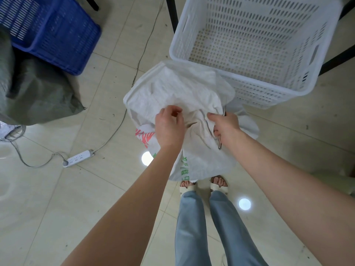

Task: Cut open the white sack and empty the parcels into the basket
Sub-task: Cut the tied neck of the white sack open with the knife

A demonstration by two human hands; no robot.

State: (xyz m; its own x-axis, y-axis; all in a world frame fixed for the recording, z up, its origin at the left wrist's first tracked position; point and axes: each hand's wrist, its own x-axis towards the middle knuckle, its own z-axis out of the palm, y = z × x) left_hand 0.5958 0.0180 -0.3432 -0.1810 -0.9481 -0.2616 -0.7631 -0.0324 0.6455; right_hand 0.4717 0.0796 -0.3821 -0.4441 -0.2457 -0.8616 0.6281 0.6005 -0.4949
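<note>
Beside basket [172,51] rim, white sack [180,87], right hand [226,125] pinching it, tiled floor [57,189] around

white sack [178,89] contents hidden, metal tool [220,143] mostly covered

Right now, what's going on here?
A person stands over the white sack, which sits beside the white basket. The right hand grips a slim metal tool and bunched sack fabric; the left hand is on the sack's top, its grip hidden. The basket is empty.
</note>
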